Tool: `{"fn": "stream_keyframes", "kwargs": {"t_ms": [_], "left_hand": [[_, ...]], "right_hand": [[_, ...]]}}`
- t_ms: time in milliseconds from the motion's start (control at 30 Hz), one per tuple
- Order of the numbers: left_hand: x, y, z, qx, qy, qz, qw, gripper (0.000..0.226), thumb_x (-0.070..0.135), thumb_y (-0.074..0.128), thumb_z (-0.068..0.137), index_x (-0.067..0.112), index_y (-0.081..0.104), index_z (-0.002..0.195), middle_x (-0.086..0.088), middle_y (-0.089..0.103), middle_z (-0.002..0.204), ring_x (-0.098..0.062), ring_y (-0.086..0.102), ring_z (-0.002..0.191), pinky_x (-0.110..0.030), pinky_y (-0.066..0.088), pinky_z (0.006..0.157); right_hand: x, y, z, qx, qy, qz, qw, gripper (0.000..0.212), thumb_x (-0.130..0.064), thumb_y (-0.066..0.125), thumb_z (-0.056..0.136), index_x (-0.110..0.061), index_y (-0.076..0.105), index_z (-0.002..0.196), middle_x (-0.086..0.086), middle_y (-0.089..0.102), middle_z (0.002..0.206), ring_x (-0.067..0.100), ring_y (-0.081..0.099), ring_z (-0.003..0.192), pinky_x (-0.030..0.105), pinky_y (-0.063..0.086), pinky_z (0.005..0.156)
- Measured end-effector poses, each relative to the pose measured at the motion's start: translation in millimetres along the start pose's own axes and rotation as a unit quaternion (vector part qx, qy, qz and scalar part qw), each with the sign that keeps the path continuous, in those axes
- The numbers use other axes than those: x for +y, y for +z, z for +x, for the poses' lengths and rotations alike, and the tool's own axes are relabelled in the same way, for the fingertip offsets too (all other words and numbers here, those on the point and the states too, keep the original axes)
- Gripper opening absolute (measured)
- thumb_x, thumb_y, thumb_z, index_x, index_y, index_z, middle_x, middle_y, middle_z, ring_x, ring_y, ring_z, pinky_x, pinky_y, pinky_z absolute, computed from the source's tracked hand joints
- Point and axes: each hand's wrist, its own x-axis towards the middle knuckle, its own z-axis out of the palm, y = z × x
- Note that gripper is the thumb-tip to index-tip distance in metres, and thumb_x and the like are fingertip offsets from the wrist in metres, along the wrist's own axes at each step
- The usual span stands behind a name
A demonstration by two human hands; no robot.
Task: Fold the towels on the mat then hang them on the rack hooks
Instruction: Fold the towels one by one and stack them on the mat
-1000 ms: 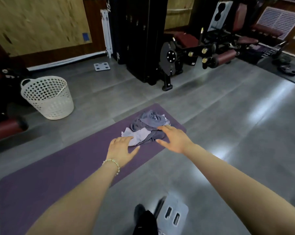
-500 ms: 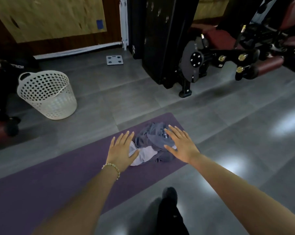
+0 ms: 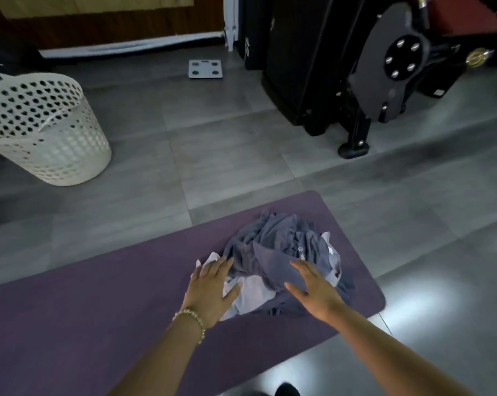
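– Both hands lay flat, gripping nothing: left hand [image 3: 210,292] at the near-left edge of the towel pile [image 3: 278,247], right hand [image 3: 316,292] over its near side. Why?
– Guessing to pick one out. It sat crumpled at the far right end of the purple mat [image 3: 84,324], nothing folded.

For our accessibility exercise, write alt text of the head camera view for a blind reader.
A person's left hand and right hand, fingers straight, reach onto a crumpled pile of grey and white towels on a purple mat. A white perforated basket stands to the left.
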Motion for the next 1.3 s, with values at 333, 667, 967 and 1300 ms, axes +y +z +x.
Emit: {"fn": "stream_keyframes", "kwargs": {"t_ms": [333,667,967,1300], "left_hand": [[-111,226,145,-0.06,-0.081,-0.237,0.966,0.085,0.077,0.025,0.079,0.031,0.015,0.15,0.01,0.022,0.154,-0.02,0.018,0.145,-0.04,0.022,0.117],[-150,311,211,0.054,-0.22,-0.49,0.842,0.06,0.04,0.048,0.096,0.008,0.029,0.143,-0.001,0.062,0.101,-0.014,0.059,0.094,-0.01,0.042,0.077],[-143,317,217,0.102,-0.185,-0.5,0.84,0.033,0.034,0.051,0.096,0.008,0.046,0.075,-0.004,0.035,0.065,-0.013,0.033,0.062,-0.012,0.032,0.047],[-135,248,169,0.19,-0.124,-0.647,0.728,0.022,0.025,0.032,0.104,0.01,0.045,0.093,-0.007,0.06,0.085,-0.016,0.061,0.076,-0.018,0.054,0.059]], "right_hand": [[107,151,190,0.105,-0.056,-0.085,0.989,0.132,-0.103,0.005,0.041,-0.032,0.015,0.151,-0.006,0.011,0.159,0.02,0.008,0.147,0.04,0.008,0.12],[124,209,248,0.276,-0.134,-0.064,0.95,0.089,-0.094,0.023,0.064,-0.028,0.055,0.115,-0.006,0.06,0.105,0.018,0.058,0.095,0.032,0.037,0.09],[118,213,251,0.284,-0.112,0.054,0.951,0.078,-0.084,0.048,0.063,-0.022,0.062,0.108,-0.006,0.071,0.092,0.013,0.065,0.084,0.031,0.053,0.075],[77,213,208,0.223,-0.129,0.257,0.931,0.052,-0.034,0.069,0.084,-0.012,0.03,0.057,-0.01,0.024,0.046,0.006,0.025,0.045,0.02,0.031,0.051]]}}
